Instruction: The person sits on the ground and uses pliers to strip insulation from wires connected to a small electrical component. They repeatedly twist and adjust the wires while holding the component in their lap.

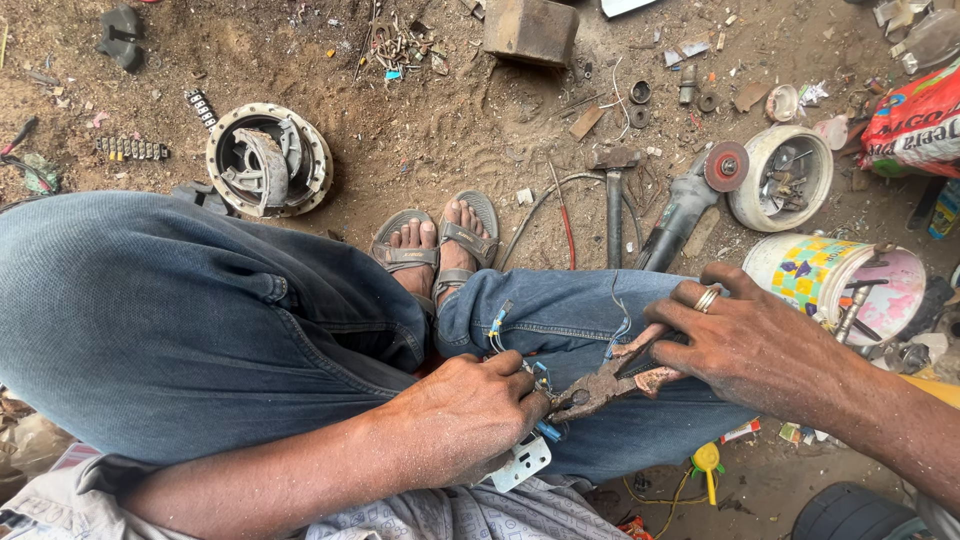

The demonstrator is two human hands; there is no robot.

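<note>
Pliers (600, 388) gripped by right hand (745, 345); left hand (470, 415) clasps wires (520, 350). White tub (780, 178) holds, seemingly, metal scraps.

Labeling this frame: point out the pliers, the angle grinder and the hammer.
pliers (600, 388), head view, on the rusty pivot joint between the two hands.
angle grinder (680, 212), head view, on its dark body below the disc.
hammer (613, 225), head view, on the handle.

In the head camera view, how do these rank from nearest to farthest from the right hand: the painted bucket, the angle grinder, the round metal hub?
From the right hand:
1. Painted bucket, just beyond the hand, to its right.
2. Angle grinder, on the ground farther ahead.
3. Round metal hub, far to the left, past the knee.
</note>
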